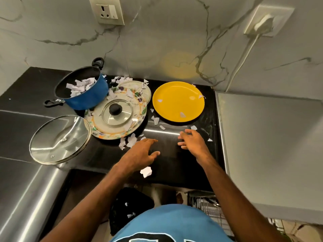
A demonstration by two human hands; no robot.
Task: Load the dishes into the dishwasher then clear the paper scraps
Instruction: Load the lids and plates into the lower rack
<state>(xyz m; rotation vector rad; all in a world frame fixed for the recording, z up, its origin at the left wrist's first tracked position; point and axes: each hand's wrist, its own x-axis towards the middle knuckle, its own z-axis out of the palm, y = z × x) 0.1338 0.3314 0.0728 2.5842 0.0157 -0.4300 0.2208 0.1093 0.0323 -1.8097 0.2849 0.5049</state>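
Over the black counter (166, 165) at centre frame, two empty hands reach forward.
Left hand (139, 152) and right hand (194, 142) hover with fingers spread and relaxed, gripping nothing, just below the yellow plate (178, 102). At left sit the blue pot (90, 97), the patterned plate (111, 132) carrying a small glass lid (117, 110), and a large glass lid (59, 138), with paper scraps (131, 140) strewn among them. Loading seems not yet begun; the next move likely calls for gripping the yellow plate's rim and carrying it to the wire rack (206, 203) at lower right.
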